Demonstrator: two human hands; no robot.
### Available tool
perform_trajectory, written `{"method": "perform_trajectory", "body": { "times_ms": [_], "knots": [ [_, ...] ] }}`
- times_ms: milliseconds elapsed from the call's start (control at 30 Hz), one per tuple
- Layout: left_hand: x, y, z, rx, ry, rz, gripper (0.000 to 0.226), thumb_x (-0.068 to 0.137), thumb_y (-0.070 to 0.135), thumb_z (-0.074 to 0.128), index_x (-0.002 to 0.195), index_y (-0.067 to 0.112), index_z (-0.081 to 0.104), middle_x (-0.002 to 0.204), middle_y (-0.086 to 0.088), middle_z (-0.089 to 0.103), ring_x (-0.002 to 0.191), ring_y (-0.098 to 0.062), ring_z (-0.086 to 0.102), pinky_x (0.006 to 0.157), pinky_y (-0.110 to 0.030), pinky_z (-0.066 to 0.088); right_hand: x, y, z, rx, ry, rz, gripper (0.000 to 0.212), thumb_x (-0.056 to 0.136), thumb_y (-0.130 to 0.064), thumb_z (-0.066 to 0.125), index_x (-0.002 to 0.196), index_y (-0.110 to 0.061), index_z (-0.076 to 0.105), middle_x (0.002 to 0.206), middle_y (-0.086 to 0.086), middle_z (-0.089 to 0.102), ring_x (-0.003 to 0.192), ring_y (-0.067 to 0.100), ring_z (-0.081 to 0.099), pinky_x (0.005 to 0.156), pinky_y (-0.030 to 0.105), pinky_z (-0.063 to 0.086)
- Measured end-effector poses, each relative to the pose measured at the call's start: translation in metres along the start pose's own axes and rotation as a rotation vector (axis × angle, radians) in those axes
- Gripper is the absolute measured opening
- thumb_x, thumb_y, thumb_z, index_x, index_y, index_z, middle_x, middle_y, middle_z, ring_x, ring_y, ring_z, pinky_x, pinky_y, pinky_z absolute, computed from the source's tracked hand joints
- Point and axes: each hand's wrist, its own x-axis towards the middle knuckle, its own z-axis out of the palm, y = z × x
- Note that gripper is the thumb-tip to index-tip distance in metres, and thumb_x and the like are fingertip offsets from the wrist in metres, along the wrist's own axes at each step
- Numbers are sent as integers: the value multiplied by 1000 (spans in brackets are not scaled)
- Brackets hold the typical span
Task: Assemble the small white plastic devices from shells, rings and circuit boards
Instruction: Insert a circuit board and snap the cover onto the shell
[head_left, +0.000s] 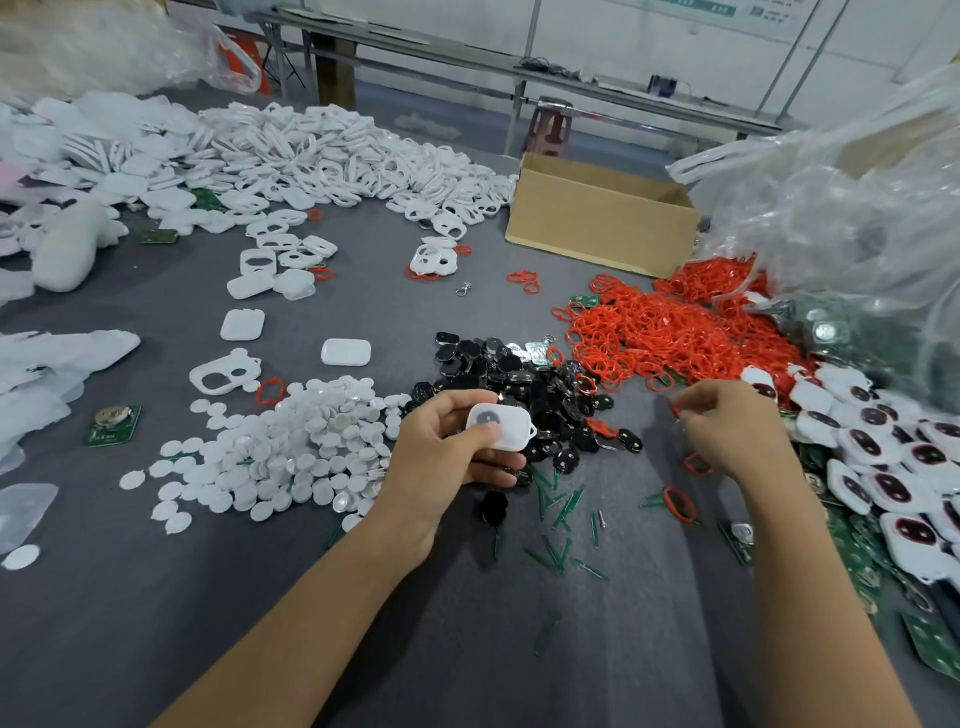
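white shell (501, 427) sits gripped in the fingers of the left hand (447, 441) above the table (467, 649). right hand (732, 431) fingers bunch by the red rings (665, 332); their hold i cannot tell. wall sign (727, 9) writing is too blurred to read.

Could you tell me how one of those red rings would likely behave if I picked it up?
The red rings look thin and unevenly shaped, so one is probably floppy and very light. They lie tangled in a heap, so lifting one may drag neighbours along. A loose ring lies flat on the grey table, so rolling seems unlikely.
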Motion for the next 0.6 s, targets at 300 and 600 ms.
{"method": "perform_trajectory", "body": {
  "times_ms": [300,600],
  "knots": [
    [0,-2,0,56,31,24,24,91,-10,53,102,9,63,81,-9,72,58,-26,69,48,-26,54,-1,-5,0,42,-144,-84,27,83,7,53,87,-12,72,69,-4,61,58,7,50,62,23,44],
    [-2,0,2,54,29,39,22,92,-10,52,103,7,63,83,-10,71,58,-25,69,50,-26,55,-6,-18,0,-84,-272,-184,17,80,-9,74,96,-14,71,91,2,68,84,14,59,76,20,39]
  ]
}}
